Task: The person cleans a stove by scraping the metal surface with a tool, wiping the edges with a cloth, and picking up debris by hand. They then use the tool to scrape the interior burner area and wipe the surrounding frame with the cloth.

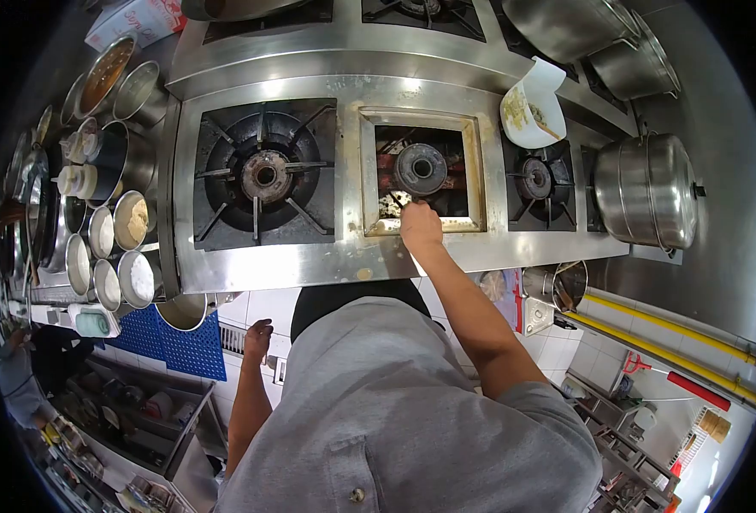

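My right hand point(421, 224) reaches over the front rim of a square stove opening point(479, 171), its fingers closed around something dark and thin that I cannot make out. Just beyond the hand, a round burner point(420, 168) sits inside the opening, which has no grate over it. My left hand point(258, 337) hangs low beside my body, away from the stove front, with its fingers curled; whether it holds anything is too small to tell. To the left of the opening is a burner with a black grate point(262, 173).
A smaller grated burner point(535, 178), a white container point(532, 115) and a large steel pot point(649, 192) stand at the right. Bowls of ingredients, one with white powder point(137, 279), crowd the left. Another person point(20, 376) is at the far lower left.
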The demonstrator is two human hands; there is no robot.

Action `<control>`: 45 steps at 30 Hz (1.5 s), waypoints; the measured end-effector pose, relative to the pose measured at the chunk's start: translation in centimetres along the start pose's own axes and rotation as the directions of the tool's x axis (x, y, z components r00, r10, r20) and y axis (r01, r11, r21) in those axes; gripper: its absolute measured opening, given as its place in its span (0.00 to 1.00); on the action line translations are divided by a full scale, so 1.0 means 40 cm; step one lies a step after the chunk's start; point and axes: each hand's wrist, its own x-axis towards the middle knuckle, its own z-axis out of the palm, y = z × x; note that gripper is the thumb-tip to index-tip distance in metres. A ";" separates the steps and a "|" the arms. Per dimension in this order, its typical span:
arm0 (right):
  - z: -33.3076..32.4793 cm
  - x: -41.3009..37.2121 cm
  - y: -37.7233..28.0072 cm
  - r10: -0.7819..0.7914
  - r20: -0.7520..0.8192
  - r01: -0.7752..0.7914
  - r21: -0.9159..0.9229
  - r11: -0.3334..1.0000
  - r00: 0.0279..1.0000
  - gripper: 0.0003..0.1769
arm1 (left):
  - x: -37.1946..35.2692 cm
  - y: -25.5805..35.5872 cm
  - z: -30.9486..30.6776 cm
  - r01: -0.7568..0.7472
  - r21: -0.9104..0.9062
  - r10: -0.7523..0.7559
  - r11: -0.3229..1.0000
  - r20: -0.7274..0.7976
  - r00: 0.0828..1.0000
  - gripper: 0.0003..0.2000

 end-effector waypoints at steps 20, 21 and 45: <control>0.083 0.028 -0.079 0.117 0.008 -0.115 -0.094 0.989 0.993 0.11 | 0.030 -0.135 -0.006 0.059 -0.125 -0.057 0.990 0.017 0.998 0.15; 0.092 0.032 -0.062 0.099 0.001 -0.098 -0.073 0.992 0.995 0.11 | 0.042 -0.154 -0.006 0.089 -0.134 -0.085 0.987 0.035 0.996 0.15; 0.080 0.040 0.030 -0.053 0.024 0.055 -0.116 0.992 0.998 0.13 | -0.029 0.019 0.018 0.099 -0.040 -0.098 0.994 0.037 0.995 0.16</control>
